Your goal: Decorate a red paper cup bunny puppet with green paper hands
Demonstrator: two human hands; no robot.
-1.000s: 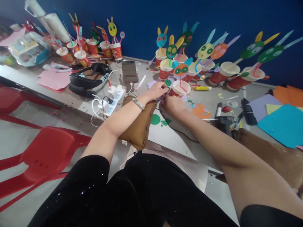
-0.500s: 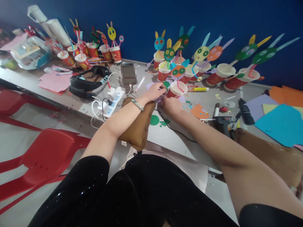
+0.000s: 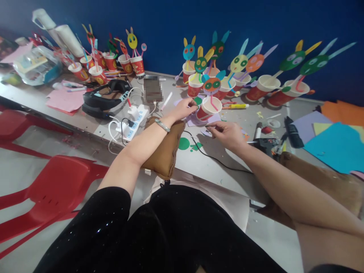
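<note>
My left hand (image 3: pixel 187 109), with a bangle at its wrist, is closed in a pinch beside the red paper cup (image 3: pixel 209 110) that bears an orange animal face (image 3: pixel 212 85). A green paper piece (image 3: pixel 197 101) shows just behind its fingertips; what they pinch is too small to tell. Right of and nearer than the cup, my right hand (image 3: pixel 227 133) has thumb and forefinger pressed together over the table, beside a small pale piece (image 3: pixel 206 132). What it holds, if anything, cannot be made out. Purple paper (image 3: pixel 193 120) lies under the cup.
More cups with paper animals (image 3: pixel 260 89) stand along the blue wall. A brown cushion (image 3: pixel 162 151) and power strip (image 3: pixel 138 120) are at the left. Green cut-outs (image 3: pixel 184 143) and a black cable (image 3: pixel 212 157) lie in front; a glue gun (image 3: pixel 265 146) and coloured paper (image 3: pixel 335 148) lie right.
My right hand has moved right and toward me, away from the cup and my left hand. My left hand stays beside the cup. More purple paper shows now.
</note>
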